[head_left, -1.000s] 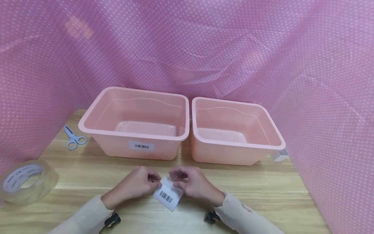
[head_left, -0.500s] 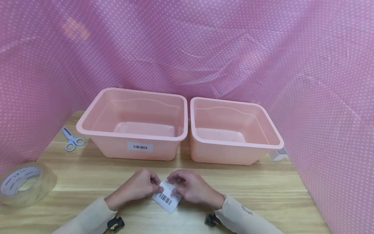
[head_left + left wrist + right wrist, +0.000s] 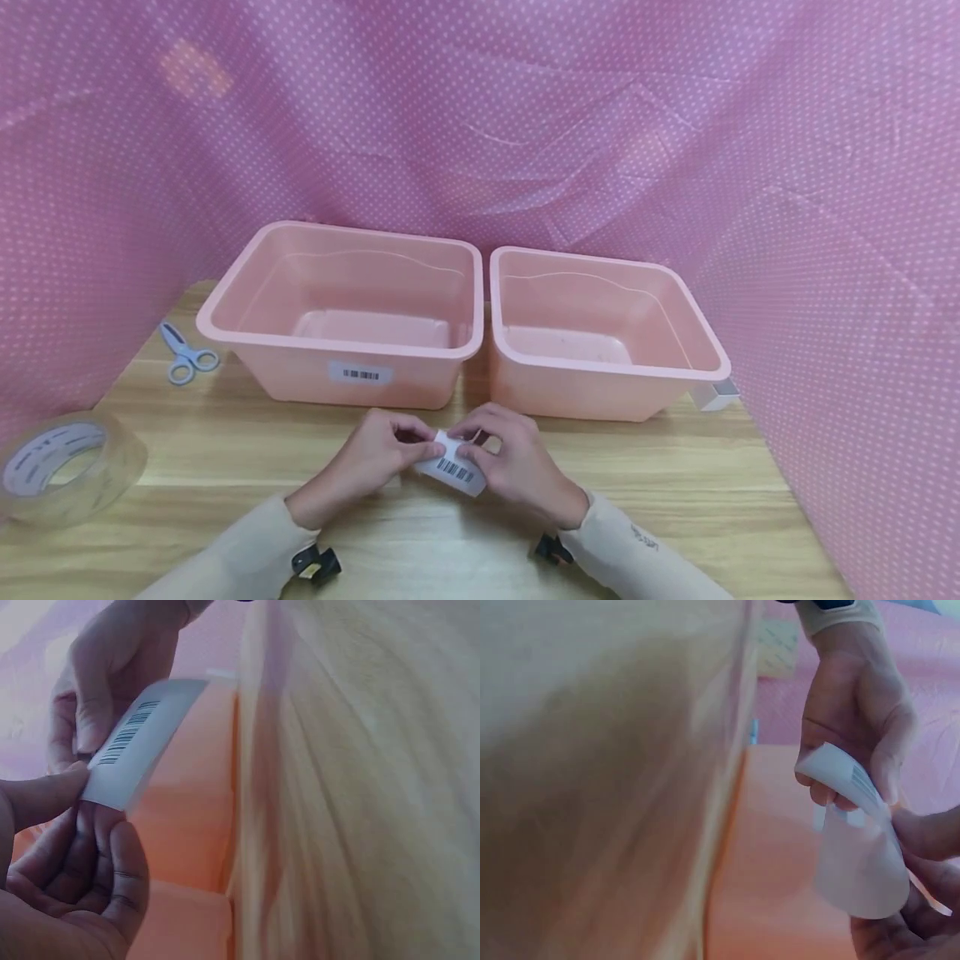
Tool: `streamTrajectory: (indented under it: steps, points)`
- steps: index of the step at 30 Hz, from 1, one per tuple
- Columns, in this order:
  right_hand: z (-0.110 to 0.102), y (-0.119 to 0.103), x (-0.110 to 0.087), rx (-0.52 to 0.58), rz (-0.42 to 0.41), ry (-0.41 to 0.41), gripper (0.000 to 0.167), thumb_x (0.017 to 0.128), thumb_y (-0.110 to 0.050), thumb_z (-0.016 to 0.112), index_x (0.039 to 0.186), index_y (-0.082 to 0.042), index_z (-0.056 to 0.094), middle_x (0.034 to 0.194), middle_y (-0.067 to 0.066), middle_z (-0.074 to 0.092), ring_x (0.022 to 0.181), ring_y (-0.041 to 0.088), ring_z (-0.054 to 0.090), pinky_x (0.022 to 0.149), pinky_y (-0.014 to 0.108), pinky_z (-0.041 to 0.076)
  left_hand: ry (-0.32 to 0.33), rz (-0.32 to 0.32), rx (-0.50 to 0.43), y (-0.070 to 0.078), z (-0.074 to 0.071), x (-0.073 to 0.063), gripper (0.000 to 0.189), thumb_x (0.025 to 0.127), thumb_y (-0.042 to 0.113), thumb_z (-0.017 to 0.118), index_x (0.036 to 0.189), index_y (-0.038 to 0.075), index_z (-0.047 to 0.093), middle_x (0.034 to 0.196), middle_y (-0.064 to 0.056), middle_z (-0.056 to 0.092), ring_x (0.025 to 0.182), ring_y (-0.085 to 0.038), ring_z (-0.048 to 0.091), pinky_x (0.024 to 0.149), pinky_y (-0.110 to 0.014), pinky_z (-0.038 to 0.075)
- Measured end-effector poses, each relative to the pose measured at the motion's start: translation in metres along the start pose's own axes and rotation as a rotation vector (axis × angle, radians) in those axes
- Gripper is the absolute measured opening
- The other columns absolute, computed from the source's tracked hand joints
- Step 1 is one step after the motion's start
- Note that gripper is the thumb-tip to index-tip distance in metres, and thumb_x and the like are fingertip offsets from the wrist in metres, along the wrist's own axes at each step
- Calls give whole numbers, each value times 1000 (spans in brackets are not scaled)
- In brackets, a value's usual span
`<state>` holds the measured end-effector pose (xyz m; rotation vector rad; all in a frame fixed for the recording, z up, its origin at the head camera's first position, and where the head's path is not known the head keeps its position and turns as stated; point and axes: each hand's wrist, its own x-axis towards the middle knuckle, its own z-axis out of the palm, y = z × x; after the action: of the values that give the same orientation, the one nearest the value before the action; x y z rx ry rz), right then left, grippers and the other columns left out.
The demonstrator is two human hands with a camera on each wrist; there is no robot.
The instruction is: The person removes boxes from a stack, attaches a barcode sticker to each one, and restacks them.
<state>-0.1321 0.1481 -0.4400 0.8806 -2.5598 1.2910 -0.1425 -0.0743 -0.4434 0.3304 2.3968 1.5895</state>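
Pink cloth (image 3: 480, 125) walls our bench (image 3: 225, 467); above it, well in from its right edge, we pinch the label (image 3: 457, 472) between left hand (image 3: 382, 450) and right hand (image 3: 519, 462), before the bins (image 3: 285, 367).

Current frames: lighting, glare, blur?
Head: bright, pale sheen on the tabletop near the bottom edge, bars on the barcode label distinguishable; left wrist: dimmer, tabletop soft, barcode label's bars distinct; right wrist: hazy, tabletop blurred with a broad dark patch.
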Motion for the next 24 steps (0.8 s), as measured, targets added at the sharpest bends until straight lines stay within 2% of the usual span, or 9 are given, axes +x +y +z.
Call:
streamTrajectory:
  steps: [2,4,8,11,15,19,24]
  points:
    - [-4,1,1,-19,-50,56,26,81,1,80,100,-17,77,98,-7,72,86,4,67,76,21,61,13,28,-18,4,3,0,19,82,27,84,94,13,80,87,-4,79,67,-25,70,59,-24,53]
    - [-8,2,1,-23,-92,89,26,81,3,79,99,-15,77,97,-5,72,85,5,67,74,19,60,29,74,-15,6,7,1,18,82,27,84,93,14,80,86,-4,79,64,-25,70,58,-24,54]
    - [-13,5,0,-35,-138,113,25,80,4,79,98,-13,77,96,-1,73,82,7,67,70,17,59,99,198,58,9,14,2,12,82,26,84,91,18,81,88,1,80,68,-9,67,59,-20,53]
    - [-15,6,0,-52,-167,128,23,80,3,79,97,-12,77,96,-1,73,81,7,66,68,15,58,136,243,72,12,17,2,12,81,27,85,89,19,81,88,2,80,68,-4,65,56,-20,53]
    - [-16,6,1,-75,-229,168,23,80,4,79,97,-10,76,95,1,73,81,9,68,67,11,56,172,223,44,17,19,2,12,80,31,85,87,22,80,85,3,80,62,-6,63,51,-21,50]
    - [-14,6,3,-76,-293,196,23,79,7,79,96,-9,76,94,2,75,79,10,69,69,10,57,198,207,25,19,20,3,11,80,32,86,85,24,80,84,5,80,64,-7,63,52,-20,50]
    - [-10,6,5,-86,-335,204,21,81,4,79,96,-9,75,94,2,75,79,9,69,70,10,57,180,193,-4,15,22,4,10,84,34,82,86,24,80,87,6,80,74,-7,68,58,-19,51]
